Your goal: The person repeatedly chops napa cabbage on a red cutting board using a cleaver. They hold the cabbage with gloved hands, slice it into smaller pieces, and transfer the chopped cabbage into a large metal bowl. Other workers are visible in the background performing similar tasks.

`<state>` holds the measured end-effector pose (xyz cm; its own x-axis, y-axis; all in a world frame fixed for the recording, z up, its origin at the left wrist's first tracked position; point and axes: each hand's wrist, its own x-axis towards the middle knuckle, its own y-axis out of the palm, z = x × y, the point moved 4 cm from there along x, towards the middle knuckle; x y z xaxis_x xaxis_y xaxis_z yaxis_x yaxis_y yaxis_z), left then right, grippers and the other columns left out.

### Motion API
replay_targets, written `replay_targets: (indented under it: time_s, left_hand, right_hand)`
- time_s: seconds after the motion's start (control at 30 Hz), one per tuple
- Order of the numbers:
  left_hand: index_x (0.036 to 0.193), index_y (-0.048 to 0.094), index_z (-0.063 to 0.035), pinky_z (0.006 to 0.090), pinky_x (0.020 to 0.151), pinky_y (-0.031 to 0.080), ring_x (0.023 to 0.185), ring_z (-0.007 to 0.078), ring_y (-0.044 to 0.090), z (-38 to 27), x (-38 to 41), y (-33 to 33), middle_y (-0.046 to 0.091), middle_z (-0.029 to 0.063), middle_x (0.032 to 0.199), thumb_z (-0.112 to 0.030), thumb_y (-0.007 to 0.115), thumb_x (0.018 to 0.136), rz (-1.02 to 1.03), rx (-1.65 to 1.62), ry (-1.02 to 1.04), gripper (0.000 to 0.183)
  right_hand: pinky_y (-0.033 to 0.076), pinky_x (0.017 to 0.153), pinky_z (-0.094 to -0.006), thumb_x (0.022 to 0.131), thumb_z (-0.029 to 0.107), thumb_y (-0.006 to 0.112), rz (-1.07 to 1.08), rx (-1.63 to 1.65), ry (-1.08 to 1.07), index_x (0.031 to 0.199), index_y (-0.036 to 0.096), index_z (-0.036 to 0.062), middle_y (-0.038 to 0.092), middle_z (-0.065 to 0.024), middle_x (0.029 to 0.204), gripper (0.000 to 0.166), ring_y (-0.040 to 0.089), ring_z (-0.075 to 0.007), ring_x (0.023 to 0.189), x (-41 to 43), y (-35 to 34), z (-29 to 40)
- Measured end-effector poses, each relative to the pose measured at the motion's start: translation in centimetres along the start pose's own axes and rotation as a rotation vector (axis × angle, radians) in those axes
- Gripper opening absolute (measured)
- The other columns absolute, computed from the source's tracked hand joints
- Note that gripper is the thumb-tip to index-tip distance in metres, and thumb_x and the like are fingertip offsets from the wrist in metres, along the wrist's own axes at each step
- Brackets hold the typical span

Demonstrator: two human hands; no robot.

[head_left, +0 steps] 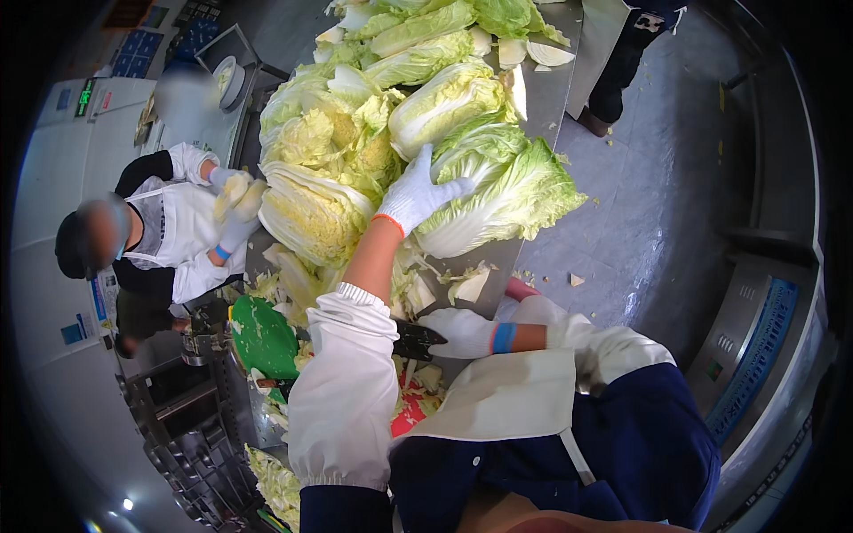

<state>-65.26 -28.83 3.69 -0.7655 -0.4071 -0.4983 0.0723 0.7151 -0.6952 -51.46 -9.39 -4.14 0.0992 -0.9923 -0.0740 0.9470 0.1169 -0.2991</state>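
My left hand [418, 193], in a white knit glove with an orange cuff, lies against a loose-leaved napa cabbage [500, 190]. Its thumb and fingers are spread, and some fingertips are hidden among the leaves. Beside them lies another whole napa cabbage [450, 110]; a cut half [316, 213] shows its yellow inside on the left. My right hand [460, 332], gloved with a blue cuff, grips a knife [414, 341] low near my apron. The dark blade points left, and my left sleeve covers part of that area.
Cabbage trimmings [470, 283] litter the metal table [490, 256]. A green board [265, 336] and a red one [408, 413] lie nearer me, with another knife handle [270, 383]. A co-worker [183, 226] stands left, holding pale pieces. Another person's leg [610, 86] shows at upper right.
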Motion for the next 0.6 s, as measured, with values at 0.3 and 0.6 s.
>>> replay_targets:
  time_s: [0.3, 0.6]
  left_hand:
    - [0.156, 0.020, 0.0020, 0.0420, 0.111, 0.040, 0.134, 0.0392, 0.050, 2.0, -0.1, -0.5, 0.048, 0.0293, 0.147, -0.069, 0.068, 0.081, -0.039, -0.287, -0.032, 0.114]
    - [0.112, 0.064, 0.0048, 0.0423, 0.092, 0.051, 0.106, 0.0373, 0.067, -0.1, -3.4, -0.8, 0.068, 0.0254, 0.112, -0.063, 0.080, 0.071, -0.174, -0.070, -0.082, 0.081]
  right_hand:
    - [0.043, 0.108, -0.0402, 0.101, 0.038, 0.060, -0.767, 1.192, 0.282, 0.146, 0.043, 0.0027, 0.053, -0.0116, 0.145, 0.060, 0.054, -0.0238, 0.127, -6.2, -10.9, -4.0]
    - [0.022, 0.122, -0.0468, 0.098, 0.061, 0.049, -0.675, 1.878, -0.001, 0.157, 0.025, 0.0097, 0.030, -0.0117, 0.161, 0.082, 0.030, -0.0309, 0.145, -2.2, -10.3, -7.5]
